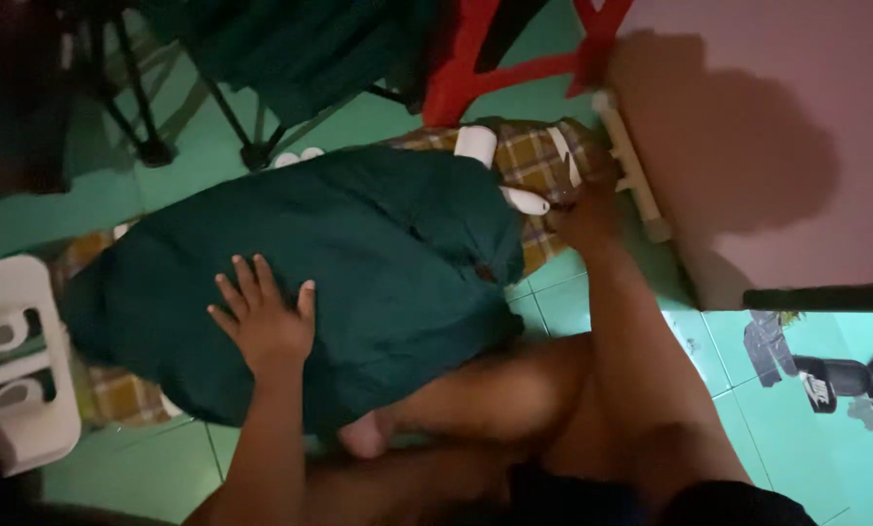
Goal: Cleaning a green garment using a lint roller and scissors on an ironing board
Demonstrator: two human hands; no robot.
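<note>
Left hand [266, 317] flat, fingers spread, on green cloth [358, 253]; right hand [582, 214] blurred

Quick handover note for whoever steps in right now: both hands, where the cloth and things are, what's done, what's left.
Left hand: open, palm flat on the dark green cloth, fingers spread.
Right hand: reaching to the far end of the plaid-covered board, beside the white bar by the pink wall; its grip is too dark to tell.
Done: green cloth spread over the board, on the green tiled floor.
Left: cloth is rumpled and bunched near the right end.
</note>
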